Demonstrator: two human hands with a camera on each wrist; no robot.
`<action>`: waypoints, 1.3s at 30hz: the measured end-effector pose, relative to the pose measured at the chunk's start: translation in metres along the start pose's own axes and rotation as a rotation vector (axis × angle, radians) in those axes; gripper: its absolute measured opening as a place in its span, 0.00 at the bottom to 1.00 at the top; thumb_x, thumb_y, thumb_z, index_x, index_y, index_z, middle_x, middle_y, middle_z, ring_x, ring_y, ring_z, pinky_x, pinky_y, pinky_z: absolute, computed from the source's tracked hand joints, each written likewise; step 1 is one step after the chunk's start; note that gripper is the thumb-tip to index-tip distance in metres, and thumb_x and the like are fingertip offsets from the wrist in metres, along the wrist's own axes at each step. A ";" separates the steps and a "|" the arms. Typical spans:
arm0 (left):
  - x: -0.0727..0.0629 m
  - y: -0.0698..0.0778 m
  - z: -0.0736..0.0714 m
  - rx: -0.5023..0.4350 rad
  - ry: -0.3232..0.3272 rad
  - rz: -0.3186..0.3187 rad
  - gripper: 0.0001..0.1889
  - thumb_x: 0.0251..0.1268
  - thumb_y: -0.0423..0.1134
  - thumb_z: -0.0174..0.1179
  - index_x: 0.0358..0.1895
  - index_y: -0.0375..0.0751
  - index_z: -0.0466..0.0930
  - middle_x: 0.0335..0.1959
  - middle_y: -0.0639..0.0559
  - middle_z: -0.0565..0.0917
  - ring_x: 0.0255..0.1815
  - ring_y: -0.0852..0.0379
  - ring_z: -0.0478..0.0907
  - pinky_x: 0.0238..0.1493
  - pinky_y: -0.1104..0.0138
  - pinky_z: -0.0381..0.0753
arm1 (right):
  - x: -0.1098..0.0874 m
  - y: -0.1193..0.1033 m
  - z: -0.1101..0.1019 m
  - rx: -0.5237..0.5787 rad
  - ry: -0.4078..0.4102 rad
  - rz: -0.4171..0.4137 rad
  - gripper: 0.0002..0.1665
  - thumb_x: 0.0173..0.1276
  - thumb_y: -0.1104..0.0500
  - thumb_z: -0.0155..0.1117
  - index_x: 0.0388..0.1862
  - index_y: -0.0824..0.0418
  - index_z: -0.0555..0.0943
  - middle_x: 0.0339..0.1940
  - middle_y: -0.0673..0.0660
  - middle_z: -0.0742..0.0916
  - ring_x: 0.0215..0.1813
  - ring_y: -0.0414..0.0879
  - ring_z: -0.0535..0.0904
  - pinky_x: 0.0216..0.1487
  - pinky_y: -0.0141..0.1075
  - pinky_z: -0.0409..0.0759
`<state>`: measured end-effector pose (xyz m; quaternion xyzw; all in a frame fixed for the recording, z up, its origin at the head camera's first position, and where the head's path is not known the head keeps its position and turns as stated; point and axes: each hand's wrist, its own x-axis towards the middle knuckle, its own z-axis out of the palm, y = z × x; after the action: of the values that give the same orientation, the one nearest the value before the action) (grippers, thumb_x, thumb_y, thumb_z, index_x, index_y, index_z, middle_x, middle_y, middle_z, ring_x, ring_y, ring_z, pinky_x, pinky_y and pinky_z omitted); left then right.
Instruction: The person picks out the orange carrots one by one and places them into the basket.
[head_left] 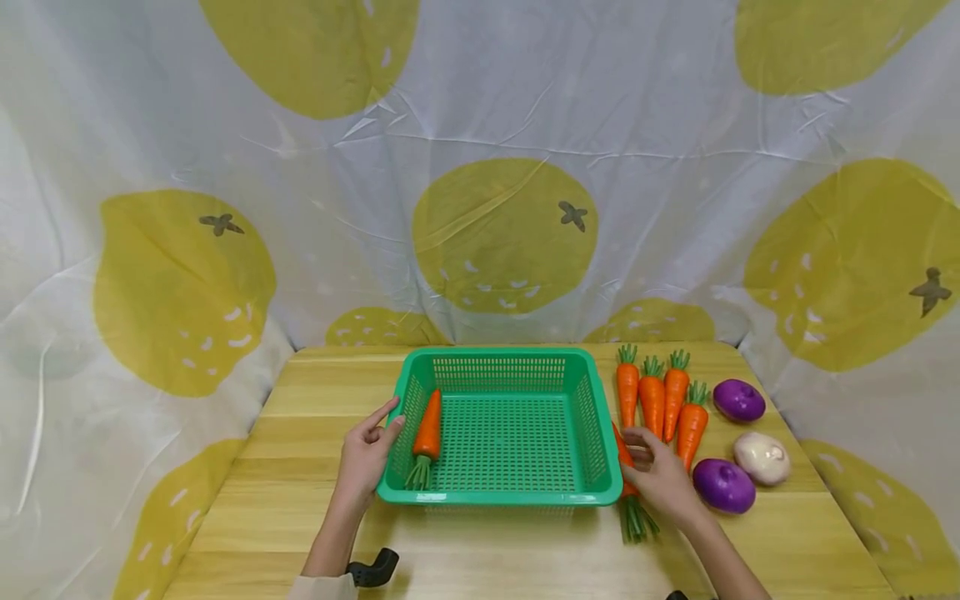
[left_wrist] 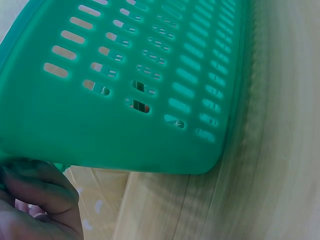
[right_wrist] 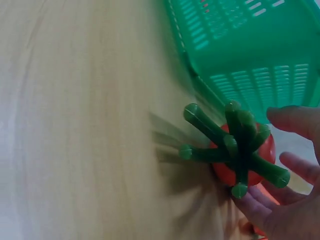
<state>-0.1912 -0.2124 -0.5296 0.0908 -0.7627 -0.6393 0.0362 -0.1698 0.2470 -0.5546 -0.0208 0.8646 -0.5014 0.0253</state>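
Observation:
A green plastic basket [head_left: 498, 497] stands on the table, with one carrot [head_left: 428, 429] lying along its left side. My left hand [head_left: 367, 454] grips the basket's left rim, its curled fingers [left_wrist: 42, 187] showing at the rim in the left wrist view. Close to the basket's right wall lies another carrot [head_left: 630, 485], its green stems toward me. My right hand [head_left: 663, 479] holds this carrot, thumb on the basket side and fingers on the other. In the right wrist view the carrot's stems [right_wrist: 240, 145] hide part of the grip.
Several carrots [head_left: 652, 400] lie right of the basket, stems pointing away. Beyond them are two purple onions [head_left: 738, 401] and a whitish onion-like vegetable [head_left: 762, 457]. A lemon-patterned cloth [head_left: 510, 125] hangs behind and beside the wooden table [head_left: 300, 433].

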 end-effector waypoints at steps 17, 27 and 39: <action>0.000 -0.002 0.000 -0.025 -0.011 0.004 0.24 0.72 0.53 0.65 0.69 0.62 0.78 0.17 0.58 0.63 0.12 0.63 0.53 0.15 0.72 0.55 | -0.006 -0.006 -0.005 -0.175 -0.077 0.033 0.34 0.65 0.58 0.75 0.69 0.61 0.77 0.61 0.70 0.84 0.55 0.61 0.87 0.54 0.52 0.86; 0.001 -0.004 0.001 0.001 0.001 0.016 0.24 0.72 0.53 0.65 0.70 0.61 0.78 0.17 0.59 0.63 0.12 0.63 0.53 0.16 0.73 0.53 | -0.011 -0.008 -0.011 -0.146 -0.117 0.096 0.30 0.68 0.58 0.71 0.69 0.58 0.78 0.65 0.67 0.82 0.60 0.64 0.83 0.55 0.51 0.85; 0.001 -0.002 0.001 -0.011 -0.006 0.010 0.23 0.73 0.52 0.65 0.69 0.62 0.78 0.18 0.58 0.62 0.13 0.64 0.53 0.16 0.72 0.53 | -0.012 -0.022 -0.040 -0.015 -0.067 0.075 0.32 0.73 0.55 0.69 0.73 0.59 0.75 0.71 0.74 0.75 0.61 0.67 0.81 0.42 0.37 0.86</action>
<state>-0.1918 -0.2122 -0.5322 0.0850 -0.7598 -0.6435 0.0378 -0.1607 0.2713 -0.5155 -0.0052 0.8672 -0.4925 0.0727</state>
